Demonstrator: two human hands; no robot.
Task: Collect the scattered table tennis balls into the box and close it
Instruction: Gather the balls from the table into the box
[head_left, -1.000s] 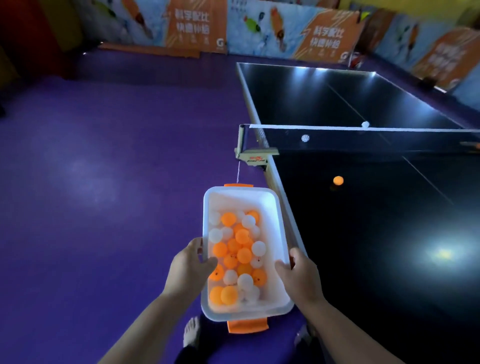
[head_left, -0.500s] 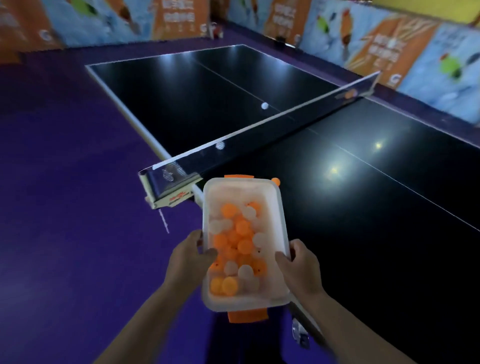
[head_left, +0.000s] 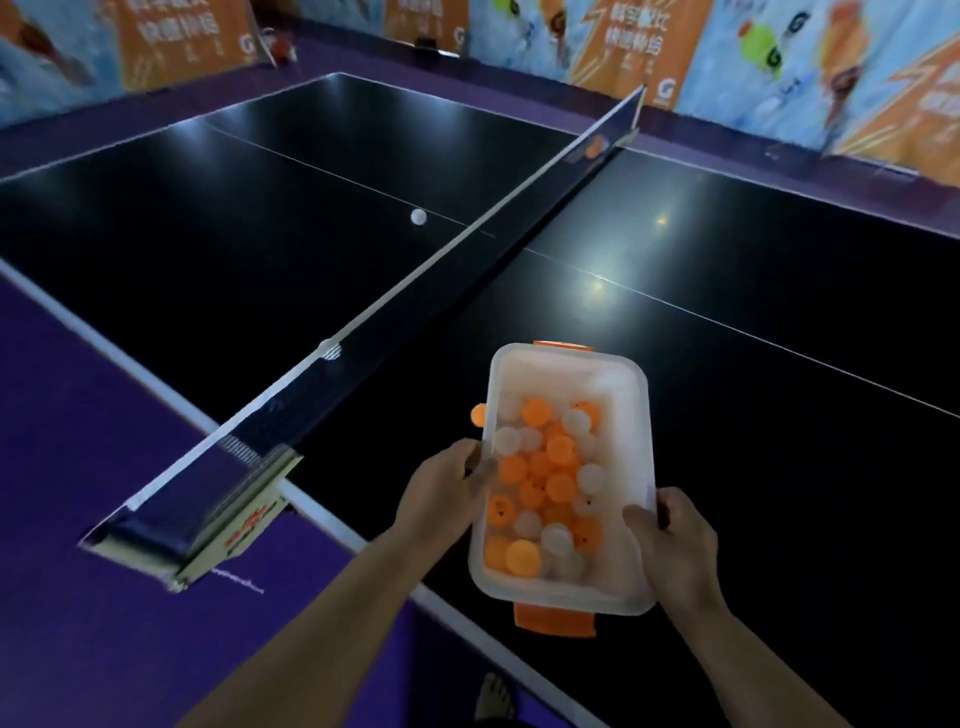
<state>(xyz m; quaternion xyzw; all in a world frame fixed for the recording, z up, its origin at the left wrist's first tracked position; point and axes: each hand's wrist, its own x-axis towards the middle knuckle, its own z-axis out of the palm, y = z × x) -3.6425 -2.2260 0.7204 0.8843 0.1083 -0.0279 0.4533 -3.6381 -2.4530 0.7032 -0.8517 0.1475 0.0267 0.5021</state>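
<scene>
Change: since a second ago I have carried the box from beside the net post to above the tabletop.
Left hand: my fingers clamp the box's left wall.
Right hand: my fingers clamp the right rim.
Box contents: orange and white balls, lid off.
Loose balls: white ball beyond the net; orange ball touching the box's left edge in view.

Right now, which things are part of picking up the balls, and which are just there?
For the job:
box, no lid on it, held by the left hand and right hand
balls in the box
white ball on the table
orange ball beside the box

Just there:
net
table
wall banners
</scene>
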